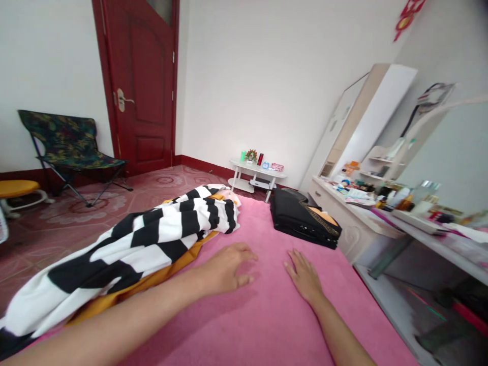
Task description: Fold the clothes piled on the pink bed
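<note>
My left hand [230, 267] hovers over the pink bed cover [263, 325] with its fingers apart and nothing in it. Lying on the cover, or just above it, my right hand [303, 277] has its fingers stretched forward and is also bare. Left of my left hand, a black-and-white striped garment [163, 229] lies in a loose heap over a mustard-yellow cloth [190, 256]. Beyond my right hand sits a folded stack of black clothes [292, 218], with a patterned gold trim and an orange patch on its right side. Neither hand touches the clothes.
A white side table [255, 170] holding small items stands past the bed's far end. On the right is a dressing table [351, 206] crowded with bottles. A camouflage folding chair [70, 142] and a yellow stool [19, 188] stand left, near a red door [147, 86].
</note>
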`<act>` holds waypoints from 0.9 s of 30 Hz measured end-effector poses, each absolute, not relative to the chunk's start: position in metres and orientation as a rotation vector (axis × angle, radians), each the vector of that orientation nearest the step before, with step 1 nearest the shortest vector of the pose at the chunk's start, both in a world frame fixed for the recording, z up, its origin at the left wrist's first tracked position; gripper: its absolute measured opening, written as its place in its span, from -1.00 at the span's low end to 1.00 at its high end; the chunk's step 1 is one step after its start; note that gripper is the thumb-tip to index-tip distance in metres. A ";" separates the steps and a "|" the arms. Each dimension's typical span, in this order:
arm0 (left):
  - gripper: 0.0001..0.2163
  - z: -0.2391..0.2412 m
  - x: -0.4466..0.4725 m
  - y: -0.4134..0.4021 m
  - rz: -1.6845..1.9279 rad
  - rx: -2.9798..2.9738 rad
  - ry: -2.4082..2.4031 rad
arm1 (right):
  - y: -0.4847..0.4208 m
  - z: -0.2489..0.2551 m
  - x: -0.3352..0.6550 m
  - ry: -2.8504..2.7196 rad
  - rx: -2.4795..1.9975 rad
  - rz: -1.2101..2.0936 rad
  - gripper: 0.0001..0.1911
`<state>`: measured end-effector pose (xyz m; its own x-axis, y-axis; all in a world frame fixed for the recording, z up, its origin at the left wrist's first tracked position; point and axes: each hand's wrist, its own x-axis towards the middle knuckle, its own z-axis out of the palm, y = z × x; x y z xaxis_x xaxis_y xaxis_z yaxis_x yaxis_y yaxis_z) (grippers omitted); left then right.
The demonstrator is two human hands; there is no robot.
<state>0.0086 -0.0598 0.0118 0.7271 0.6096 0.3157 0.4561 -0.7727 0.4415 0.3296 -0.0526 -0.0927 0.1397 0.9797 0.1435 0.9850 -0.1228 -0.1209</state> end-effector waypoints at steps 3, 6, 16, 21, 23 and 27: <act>-0.49 -0.028 0.061 -0.029 0.610 2.523 0.999 | -0.059 -0.090 0.327 -1.920 -2.183 -0.048 -0.41; -0.53 -0.060 0.089 -0.013 0.606 2.511 1.207 | -0.060 -0.091 0.325 -1.902 -2.123 -0.053 -0.43; -0.53 -0.080 0.097 -0.018 0.595 2.572 1.316 | -0.017 -0.054 0.400 -1.394 -1.974 0.076 -0.63; -0.54 -0.079 0.099 -0.017 0.638 2.566 1.296 | 0.017 -0.006 0.452 -1.131 -2.103 -0.009 -0.54; -0.54 -0.080 0.099 -0.017 0.649 2.559 1.292 | 0.031 0.002 0.460 -1.099 -2.116 0.001 -0.49; -0.54 -0.080 0.099 -0.017 0.663 2.537 1.291 | 0.058 0.000 0.459 -1.069 -2.091 0.037 -0.42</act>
